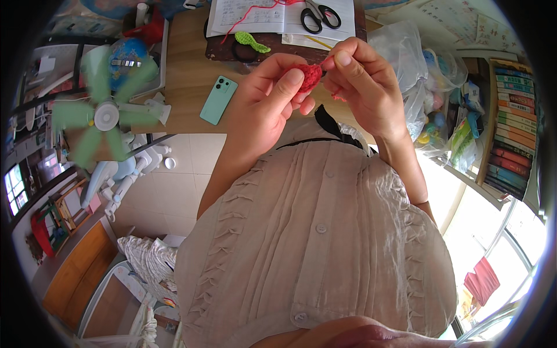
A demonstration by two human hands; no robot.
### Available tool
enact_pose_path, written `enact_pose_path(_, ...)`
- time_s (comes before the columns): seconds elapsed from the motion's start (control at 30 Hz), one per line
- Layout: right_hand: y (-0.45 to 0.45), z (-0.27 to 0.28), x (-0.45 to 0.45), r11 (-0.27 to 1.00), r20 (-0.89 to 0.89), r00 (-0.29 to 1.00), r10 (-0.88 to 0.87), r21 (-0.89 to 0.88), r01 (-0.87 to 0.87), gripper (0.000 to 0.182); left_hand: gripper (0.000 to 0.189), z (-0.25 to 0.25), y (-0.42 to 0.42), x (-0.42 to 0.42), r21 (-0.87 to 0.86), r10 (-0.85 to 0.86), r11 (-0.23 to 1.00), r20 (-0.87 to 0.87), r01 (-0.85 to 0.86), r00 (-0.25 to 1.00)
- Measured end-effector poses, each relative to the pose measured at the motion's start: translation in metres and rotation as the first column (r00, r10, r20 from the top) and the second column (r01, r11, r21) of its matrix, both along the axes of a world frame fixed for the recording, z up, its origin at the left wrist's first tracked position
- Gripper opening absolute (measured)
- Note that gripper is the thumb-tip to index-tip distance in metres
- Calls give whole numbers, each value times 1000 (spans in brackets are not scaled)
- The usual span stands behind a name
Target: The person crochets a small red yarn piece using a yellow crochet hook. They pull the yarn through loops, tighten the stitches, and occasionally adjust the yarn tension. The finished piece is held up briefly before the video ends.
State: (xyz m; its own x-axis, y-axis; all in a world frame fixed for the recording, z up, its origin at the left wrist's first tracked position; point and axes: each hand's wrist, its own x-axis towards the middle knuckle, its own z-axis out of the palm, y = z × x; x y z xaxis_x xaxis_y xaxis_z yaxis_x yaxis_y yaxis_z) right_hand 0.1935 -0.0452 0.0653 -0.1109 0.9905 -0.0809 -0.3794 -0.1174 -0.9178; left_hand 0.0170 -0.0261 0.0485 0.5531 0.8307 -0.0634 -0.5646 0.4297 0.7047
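A small red crocheted piece (pixel 311 77) is pinched between the thumb and fingers of my left hand (pixel 276 93). Beside it, my right hand (pixel 363 85) grips red yarn (pixel 327 61) between thumb and forefinger, close to the piece's edge. More red yarn (pixel 338 96) hangs under the right hand's curled fingers; whether that hand also holds a tool is hidden. Beyond the hands lies a green crocheted leaf shape (pixel 251 42) on a dark brown board (pixel 272 55). Scissors with black handles (pixel 320 19) rest on an open notebook (pixel 256 19) bearing handwriting, with a red strand across it.
A mint-green phone (pixel 219 100) lies on the wooden table (pixel 185 65) at left. Nearby are a green-bladed fan (pixel 106 115) and a globe (pixel 128 61). Plastic bags (pixel 402 56) crowd the right side, beside a shelf of books (pixel 513 126). A yellow stick (pixel 319 42) lies by the notebook.
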Motion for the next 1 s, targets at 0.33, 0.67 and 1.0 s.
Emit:
enact_pose_path(0.33, -1, 1, 0, 998, -282, 958, -56, -38, 47, 22, 21, -6, 0, 0, 24, -27, 999, 112, 25, 993)
enact_pose_path(0.67, -4, -6, 2, 996, -621, 780, -72, -89, 21, 18, 17, -15, -2, 6, -128, -77, 983, 353, 129, 933)
enact_pose_path(1.0, -5, 4, 11, 1000, -479, 878, -28, -21, 21, 21, 17, -24, -6, 3, -3, -244, 963, 428, 271, 870)
